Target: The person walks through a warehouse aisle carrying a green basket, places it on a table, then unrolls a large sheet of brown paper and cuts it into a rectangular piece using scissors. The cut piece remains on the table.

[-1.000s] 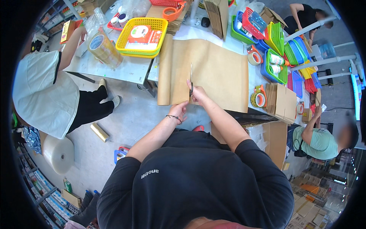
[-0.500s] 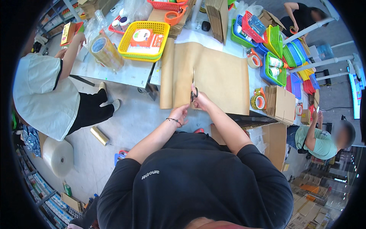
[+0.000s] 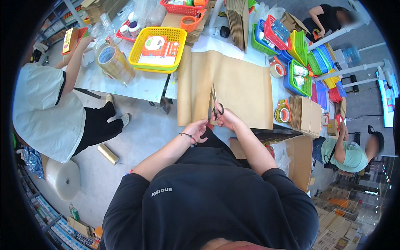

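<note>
A wide sheet of brown kraft paper [image 3: 246,91] lies on the white worktable, with its rolled end [image 3: 184,87] on the left. My right hand [image 3: 225,118] is closed on black-handled scissors [image 3: 214,96], whose long blades point away from me over a cut line running up the paper. My left hand [image 3: 196,130] pinches the paper's near edge just left of the scissors, its lower fingers curled loosely. Where the scissors meet the paper, part of the cut is hidden.
A yellow basket [image 3: 178,56] with boxes and tape rolls [image 3: 109,56] are at the back left. Colored baskets [image 3: 301,89], orange tape dispensers [image 3: 283,112] and flattened cartons [image 3: 301,118] line the right. Co-workers [image 3: 46,108] [image 3: 341,154] [image 3: 321,18] work on both sides. Gold [image 3: 107,152] and bubble-wrap rolls [image 3: 62,179] lie on the floor.
The cut in the paper has lengthened, with the scissors now slightly opened out. Both hands and the paper appear lower in the picture. The people at the sides have shifted their arms.
</note>
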{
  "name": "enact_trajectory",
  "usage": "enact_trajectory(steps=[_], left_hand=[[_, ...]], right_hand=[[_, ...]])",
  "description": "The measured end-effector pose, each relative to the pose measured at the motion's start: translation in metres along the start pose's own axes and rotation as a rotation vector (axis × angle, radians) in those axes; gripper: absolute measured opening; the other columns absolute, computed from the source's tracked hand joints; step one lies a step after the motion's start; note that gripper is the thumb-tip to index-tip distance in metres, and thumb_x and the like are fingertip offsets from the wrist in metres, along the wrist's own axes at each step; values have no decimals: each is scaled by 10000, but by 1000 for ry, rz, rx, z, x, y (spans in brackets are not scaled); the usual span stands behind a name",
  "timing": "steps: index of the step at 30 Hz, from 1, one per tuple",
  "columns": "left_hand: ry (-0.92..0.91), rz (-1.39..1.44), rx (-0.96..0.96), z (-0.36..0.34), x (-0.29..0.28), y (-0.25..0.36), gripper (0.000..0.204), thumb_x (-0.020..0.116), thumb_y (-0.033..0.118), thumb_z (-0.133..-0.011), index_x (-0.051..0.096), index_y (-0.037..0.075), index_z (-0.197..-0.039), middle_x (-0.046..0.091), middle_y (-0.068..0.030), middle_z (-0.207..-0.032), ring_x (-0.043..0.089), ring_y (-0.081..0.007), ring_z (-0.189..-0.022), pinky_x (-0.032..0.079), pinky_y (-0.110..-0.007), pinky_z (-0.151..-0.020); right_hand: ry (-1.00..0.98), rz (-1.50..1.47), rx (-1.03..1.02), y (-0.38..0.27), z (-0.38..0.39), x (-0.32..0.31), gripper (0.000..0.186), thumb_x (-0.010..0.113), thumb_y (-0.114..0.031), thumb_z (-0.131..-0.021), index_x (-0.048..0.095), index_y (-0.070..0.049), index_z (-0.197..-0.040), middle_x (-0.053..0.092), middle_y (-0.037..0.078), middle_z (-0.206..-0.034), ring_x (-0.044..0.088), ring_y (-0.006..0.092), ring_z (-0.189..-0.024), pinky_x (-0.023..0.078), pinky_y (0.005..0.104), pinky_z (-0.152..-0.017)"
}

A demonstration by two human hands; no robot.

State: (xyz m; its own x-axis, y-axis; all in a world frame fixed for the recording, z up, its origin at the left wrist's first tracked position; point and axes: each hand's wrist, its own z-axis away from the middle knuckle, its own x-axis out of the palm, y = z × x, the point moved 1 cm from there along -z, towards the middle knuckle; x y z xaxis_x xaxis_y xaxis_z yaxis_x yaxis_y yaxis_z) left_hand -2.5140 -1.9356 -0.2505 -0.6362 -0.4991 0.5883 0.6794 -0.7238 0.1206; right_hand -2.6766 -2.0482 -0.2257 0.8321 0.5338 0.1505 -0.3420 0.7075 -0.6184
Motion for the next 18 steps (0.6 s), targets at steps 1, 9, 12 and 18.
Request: enact_trajectory(steps=[1,9,12,18], left_hand=[[-16,-19,-8,1,1,1,73,655,304,-941,660,232,-934,557,159,-759,556,-1,-711,363,-563,-990],[14,-49,-30,1,1,2,80,670,284,-936,662,213,-974,547,144,-757,543,-8,-718,378,-527,-1020],[29,-57,-12,-1,-1,1,72,687,262,-923,667,210,-969,549,141,-761,548,-20,-723,392,-499,-1015],[52,-87,7,2,3,2,93,671,253,-930,664,185,-995,575,122,-752,543,-38,-714,409,-432,-991]], right_hand=[[-17,-11,-26,-2,-5,1,778,499,-848,-768,596,-80,-849,564,24,-705,364,98,-489,310,247,-516],[209,-4,-82,-37,-62,0,754,568,-794,-778,646,-51,-880,583,41,-725,346,90,-451,269,251,-443],[174,-12,-83,-41,-67,-5,758,577,-809,-755,619,-61,-872,538,21,-691,371,107,-461,296,269,-468],[178,40,-106,-49,-73,-9,751,588,-807,-749,598,-63,-845,512,9,-639,407,114,-437,328,281,-441]])
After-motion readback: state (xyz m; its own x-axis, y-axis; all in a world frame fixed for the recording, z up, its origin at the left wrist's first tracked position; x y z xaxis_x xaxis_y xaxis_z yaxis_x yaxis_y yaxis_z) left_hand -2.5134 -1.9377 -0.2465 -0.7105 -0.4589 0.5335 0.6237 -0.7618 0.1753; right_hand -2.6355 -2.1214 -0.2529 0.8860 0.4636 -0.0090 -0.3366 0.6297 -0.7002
